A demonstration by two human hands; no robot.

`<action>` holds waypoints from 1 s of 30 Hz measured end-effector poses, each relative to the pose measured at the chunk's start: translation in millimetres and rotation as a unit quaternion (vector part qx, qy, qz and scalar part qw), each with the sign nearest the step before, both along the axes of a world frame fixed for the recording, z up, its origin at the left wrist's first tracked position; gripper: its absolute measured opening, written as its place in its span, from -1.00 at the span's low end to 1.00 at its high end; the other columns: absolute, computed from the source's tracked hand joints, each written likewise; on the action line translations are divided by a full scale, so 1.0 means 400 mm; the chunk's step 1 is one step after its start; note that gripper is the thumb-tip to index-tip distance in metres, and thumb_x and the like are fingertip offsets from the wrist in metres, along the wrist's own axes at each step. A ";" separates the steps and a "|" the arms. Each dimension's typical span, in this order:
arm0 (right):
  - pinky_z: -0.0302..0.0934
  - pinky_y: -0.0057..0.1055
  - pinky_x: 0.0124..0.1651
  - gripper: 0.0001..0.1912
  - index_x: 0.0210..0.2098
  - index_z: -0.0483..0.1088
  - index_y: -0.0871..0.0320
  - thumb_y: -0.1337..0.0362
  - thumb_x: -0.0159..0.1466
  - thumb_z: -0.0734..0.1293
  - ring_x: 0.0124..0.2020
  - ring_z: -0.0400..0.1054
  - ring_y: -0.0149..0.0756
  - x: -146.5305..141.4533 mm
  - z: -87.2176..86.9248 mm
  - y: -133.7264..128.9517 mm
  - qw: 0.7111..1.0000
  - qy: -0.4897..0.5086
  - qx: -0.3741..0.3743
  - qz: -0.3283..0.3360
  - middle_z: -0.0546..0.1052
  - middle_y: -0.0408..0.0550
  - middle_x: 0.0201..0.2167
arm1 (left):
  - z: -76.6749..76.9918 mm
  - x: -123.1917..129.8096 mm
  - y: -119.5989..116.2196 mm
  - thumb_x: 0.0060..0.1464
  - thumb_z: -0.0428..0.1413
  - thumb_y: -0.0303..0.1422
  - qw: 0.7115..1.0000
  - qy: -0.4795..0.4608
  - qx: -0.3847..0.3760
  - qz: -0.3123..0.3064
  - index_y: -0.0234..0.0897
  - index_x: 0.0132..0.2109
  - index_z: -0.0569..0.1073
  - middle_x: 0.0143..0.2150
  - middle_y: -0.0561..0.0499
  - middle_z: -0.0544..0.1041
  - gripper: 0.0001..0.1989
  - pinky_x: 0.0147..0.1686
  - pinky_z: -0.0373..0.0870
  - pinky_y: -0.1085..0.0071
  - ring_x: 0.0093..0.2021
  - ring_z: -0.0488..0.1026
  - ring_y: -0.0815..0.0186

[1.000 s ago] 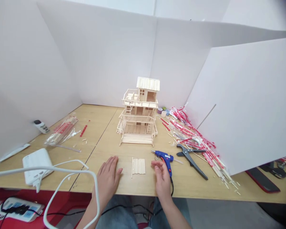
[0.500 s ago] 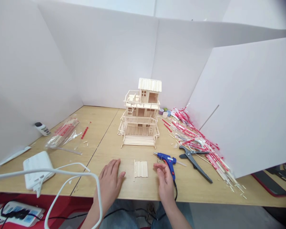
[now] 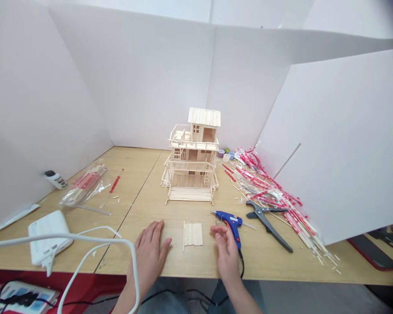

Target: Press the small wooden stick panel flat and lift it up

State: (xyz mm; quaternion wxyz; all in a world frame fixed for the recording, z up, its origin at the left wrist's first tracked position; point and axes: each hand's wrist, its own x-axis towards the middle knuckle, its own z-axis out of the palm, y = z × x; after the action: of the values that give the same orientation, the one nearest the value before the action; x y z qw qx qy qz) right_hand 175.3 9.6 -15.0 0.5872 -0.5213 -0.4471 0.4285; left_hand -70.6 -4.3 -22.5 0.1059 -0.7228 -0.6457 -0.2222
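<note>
My left hand (image 3: 150, 248) lies flat on the table, palm down, thumb apart from the fingers, holding nothing. My right hand (image 3: 226, 250) rests on its side with curled fingers and thumb a little apart, nothing seen between them. Between the hands lies a small panel of wooden sticks (image 3: 194, 234), with a longer stick along its left edge; neither hand touches it. Just right of my right hand is a blue glue gun (image 3: 231, 219), nozzle pointing left. Behind the panel stands a stick-built model house (image 3: 193, 157) with several levels.
Cutters (image 3: 268, 222) and a heap of red-and-white wrapped sticks (image 3: 271, 187) lie to the right. On the left are a bagged stick bundle (image 3: 85, 185), a bottle (image 3: 56, 179) and a white power bank (image 3: 49, 235). A white cable (image 3: 132, 253) loops near my left forearm. White boards (image 3: 157, 78) surround the table.
The view has shifted slightly. Both hands keep their places beside the stick panel.
</note>
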 end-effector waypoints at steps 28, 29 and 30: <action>0.33 -0.22 0.03 -0.66 -0.18 0.47 0.10 -0.04 0.32 0.30 -0.07 0.45 -0.12 -0.001 -0.019 0.007 1.000 -0.017 0.003 0.001 0.57 0.04 -0.17 | -0.010 -0.002 0.008 0.34 -0.08 -0.14 0.999 -0.036 -0.008 0.023 -0.38 0.26 0.34 0.19 -0.24 0.49 -0.49 0.16 0.34 0.06 0.19 0.42 0.04; 0.32 -0.22 0.03 -0.66 -0.18 0.47 0.10 -0.04 0.32 0.30 -0.07 0.45 -0.12 -0.001 -0.020 0.008 1.000 -0.017 0.004 0.001 0.57 0.04 -0.17 | -0.010 -0.002 0.009 0.34 -0.08 -0.14 0.999 -0.041 -0.010 0.025 -0.38 0.26 0.34 0.20 -0.24 0.49 -0.49 0.16 0.33 0.05 0.20 0.42 0.03; 0.32 -0.22 0.03 -0.67 -0.18 0.47 0.10 -0.04 0.32 0.31 -0.07 0.46 -0.12 -0.002 -0.020 0.009 1.000 -0.016 0.005 0.001 0.57 0.04 -0.17 | -0.009 -0.001 0.011 0.33 -0.08 -0.14 0.998 -0.046 -0.013 0.027 -0.38 0.25 0.34 0.19 -0.24 0.49 -0.49 0.16 0.33 0.04 0.20 0.42 0.03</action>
State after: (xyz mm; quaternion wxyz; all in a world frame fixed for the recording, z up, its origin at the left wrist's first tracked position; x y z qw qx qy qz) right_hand 174.7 13.1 -23.0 0.5818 -0.5252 -0.4590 0.4184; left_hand -71.1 0.2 -26.3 0.0723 -0.6954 -0.6720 -0.2442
